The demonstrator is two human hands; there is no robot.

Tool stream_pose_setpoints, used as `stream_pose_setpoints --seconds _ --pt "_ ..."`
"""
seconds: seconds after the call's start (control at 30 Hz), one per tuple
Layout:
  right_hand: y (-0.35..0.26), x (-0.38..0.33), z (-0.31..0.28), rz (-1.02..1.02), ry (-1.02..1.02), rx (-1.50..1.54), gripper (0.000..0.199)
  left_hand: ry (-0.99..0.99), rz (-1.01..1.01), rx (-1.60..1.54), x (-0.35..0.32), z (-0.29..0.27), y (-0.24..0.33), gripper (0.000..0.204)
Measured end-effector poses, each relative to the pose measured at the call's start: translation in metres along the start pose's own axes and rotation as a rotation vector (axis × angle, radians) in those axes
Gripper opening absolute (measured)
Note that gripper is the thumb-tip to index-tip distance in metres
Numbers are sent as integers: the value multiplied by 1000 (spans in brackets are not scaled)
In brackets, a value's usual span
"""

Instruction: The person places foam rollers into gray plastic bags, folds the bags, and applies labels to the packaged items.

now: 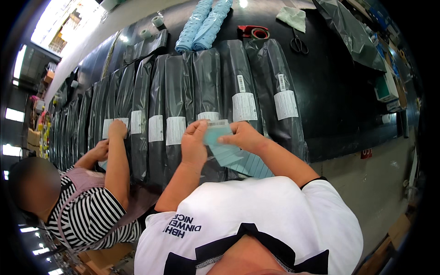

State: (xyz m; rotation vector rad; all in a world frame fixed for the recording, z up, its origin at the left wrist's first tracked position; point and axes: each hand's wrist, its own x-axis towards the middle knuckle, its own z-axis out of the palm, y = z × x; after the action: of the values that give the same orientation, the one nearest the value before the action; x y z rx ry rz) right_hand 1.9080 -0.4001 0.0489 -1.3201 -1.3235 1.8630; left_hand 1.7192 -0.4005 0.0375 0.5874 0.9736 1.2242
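Note:
A pale blue label backing sheet [224, 155] is held up before my chest, its lower part slanting down to the right. A small white barcode label [217, 123] shows along its top edge. My left hand [194, 143] pinches the sheet's left side, and my right hand [244, 137] grips its right side with the thumb across the front. Just beyond my hands lies a long black plastic-wrapped package [207, 82] with a white label partly hidden behind the sheet. Two more black packages to the right, one a wrapped package [236, 59], carry white labels and barcodes.
Black packages [137, 91] lie in a long row to the left, where a co-worker's hands [112, 135] touch one. Behind the row are blue bubble-wrapped rolls [201, 27], a red tape dispenser [250, 31], black scissors [299, 44] and a white cloth [292, 18].

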Motion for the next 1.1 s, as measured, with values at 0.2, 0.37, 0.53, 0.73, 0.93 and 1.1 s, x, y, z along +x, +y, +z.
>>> stream_pose_setpoints --seconds 0.2,0.37,0.53,0.73,0.93,1.1 --pt "8 8 4 -47 -42 65 32 -98 7 311 41 -12 44 14" --pt "7 19 -3 -277 -88 -419 27 -240 -9 675 81 -6 76 15" --pt "35 52 10 -569 4 -684 19 -508 -156 1139 130 19 86 18" --pt "44 64 24 -597 20 -896 19 -642 -210 1415 179 7 72 19" --pt "43 66 24 -551 30 -915 20 -731 -224 1404 196 -2 62 22" --pt "42 65 24 -531 61 -865 19 -718 -289 1357 200 -11 55 21"
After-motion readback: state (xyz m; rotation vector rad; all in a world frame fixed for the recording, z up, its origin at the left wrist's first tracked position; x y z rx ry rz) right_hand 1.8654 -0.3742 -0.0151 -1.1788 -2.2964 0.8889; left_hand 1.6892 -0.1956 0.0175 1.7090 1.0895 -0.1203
